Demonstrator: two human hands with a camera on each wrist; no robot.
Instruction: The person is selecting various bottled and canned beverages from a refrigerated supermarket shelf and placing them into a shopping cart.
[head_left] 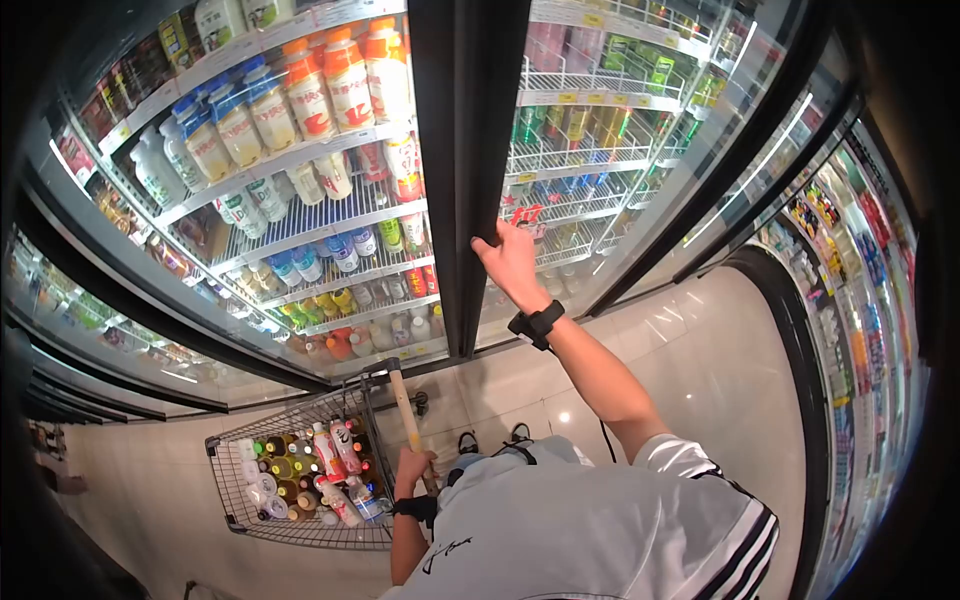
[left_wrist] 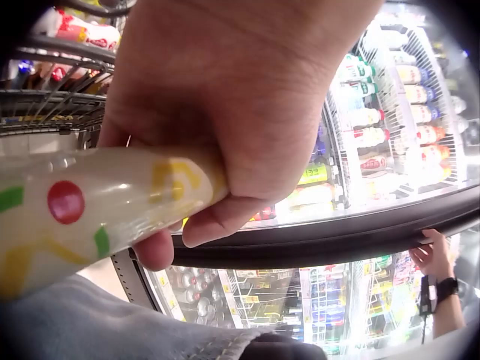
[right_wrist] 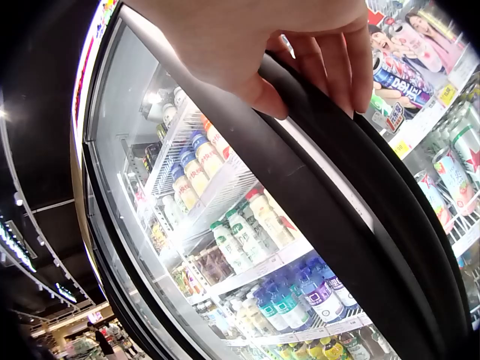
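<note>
Bottles [head_left: 330, 455] already lie in the shopping cart [head_left: 234, 524], the left hand [left_wrist: 240, 82] clamped round its handle [left_wrist: 105, 210], the right hand [right_wrist: 262, 45] on the cooler door frame [right_wrist: 352, 161], neither holding drinks.

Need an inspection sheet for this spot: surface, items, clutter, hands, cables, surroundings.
Surface: glossy tiled floor, light reflections showing.
Job's things: wire cart holding bottles; black door edge of a glass-fronted cooler.
Clutter: mixed bottles crowded in the cart, some lying down.
Hands: left hand grips the cart handle; right hand holds the door edge, fingers curled.
Cables: thin dark cable hangs near the right forearm; far end not visible.
Surroundings: stocked shelves behind glass; shoes close to the cart.
</note>
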